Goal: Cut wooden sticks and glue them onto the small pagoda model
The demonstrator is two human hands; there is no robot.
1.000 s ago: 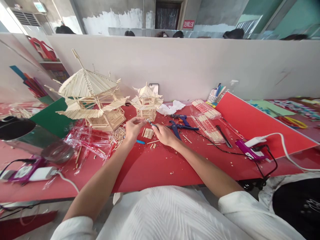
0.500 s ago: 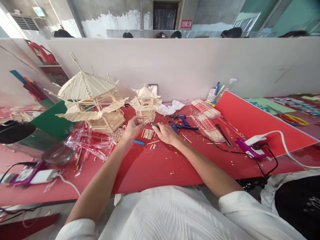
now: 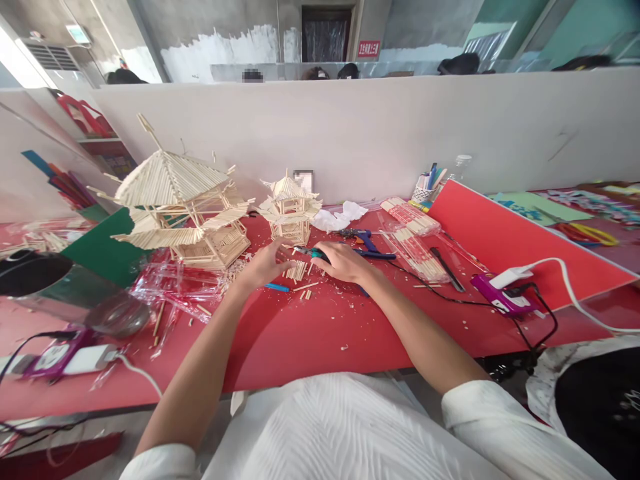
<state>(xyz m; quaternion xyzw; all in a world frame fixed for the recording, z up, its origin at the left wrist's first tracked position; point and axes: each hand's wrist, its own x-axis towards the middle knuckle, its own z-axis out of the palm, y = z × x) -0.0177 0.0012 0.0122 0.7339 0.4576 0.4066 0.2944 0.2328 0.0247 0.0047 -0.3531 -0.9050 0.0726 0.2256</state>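
Note:
My right hand is closed around teal-handled pliers, their jaws pointing left. Facing them, my left hand curves with thumb and forefinger apart, and I see nothing held in it. Just under its fingertips lies a row of short cut wooden sticks. A few loose sticks and a blue pen-like piece are close by. Beyond my hands stands a small stick pavilion. To its left is a larger stick pavilion with a pointed roof.
Right of my hands lie a blue glue gun, bagged sticks, a black-handled cutter and a purple power strip. Crumpled plastic wrap and a clear jar are at left. A pale partition closes off the back.
My left hand has drawn slightly left and down from the pliers' jaws, its pinch loosened. My right hand, still with the pliers, has shifted slightly right.

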